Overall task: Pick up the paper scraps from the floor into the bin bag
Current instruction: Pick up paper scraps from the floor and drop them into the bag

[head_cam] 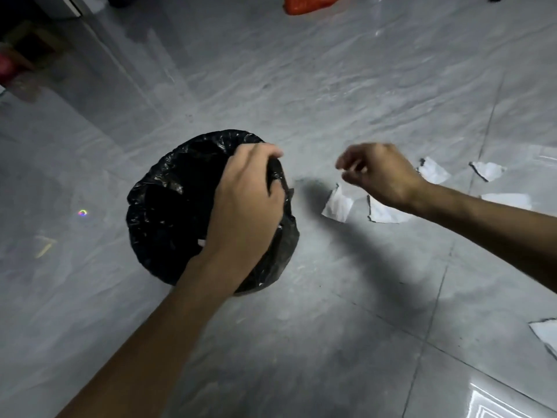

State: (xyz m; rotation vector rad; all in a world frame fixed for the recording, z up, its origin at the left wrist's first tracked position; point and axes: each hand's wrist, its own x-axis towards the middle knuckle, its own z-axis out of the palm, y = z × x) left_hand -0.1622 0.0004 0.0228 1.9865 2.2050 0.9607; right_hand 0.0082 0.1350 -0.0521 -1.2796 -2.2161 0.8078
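1. Head view looks down on a grey marbled tile floor [301, 86], with two bare arms reaching in from the lower edge and the right edge of the frame.
2. Left hand [244, 206] sits at frame centre, its grip clenched on the gathered rim of a black bin bag [168, 212].
3. Bin bag hangs or rests just left of centre, its mouth opened towards the camera; the inside is dark, and a small pale fleck shows at the rim beside the left wrist.
4. Right hand [379, 173] hovers right of centre, above the floor and apart from the bag. Its fingers are loosely curled with thumb and forefinger close together, a narrow grip; it is motion-blurred, and nothing can be seen held in it.
5. White paper scraps lie on the floor around the right hand:
   - one crumpled scrap [337, 203] just below the fingertips, near the bag's right edge;
   - one dark-edged scrap [385, 212] partly hidden under the right wrist;
   - one scrap [434, 173] just behind the wrist;
   - one scrap [488, 170] farther right, with a dark torn edge;
   - one flat scrap [506, 200] above the forearm;
   - one scrap [545, 333] at the right edge, lower in the frame.
6. Orange plastic bag [307, 3] lies at the top edge, well apart from the hands.
7. Dark furniture [27, 49] fills the upper left corner, blurred.
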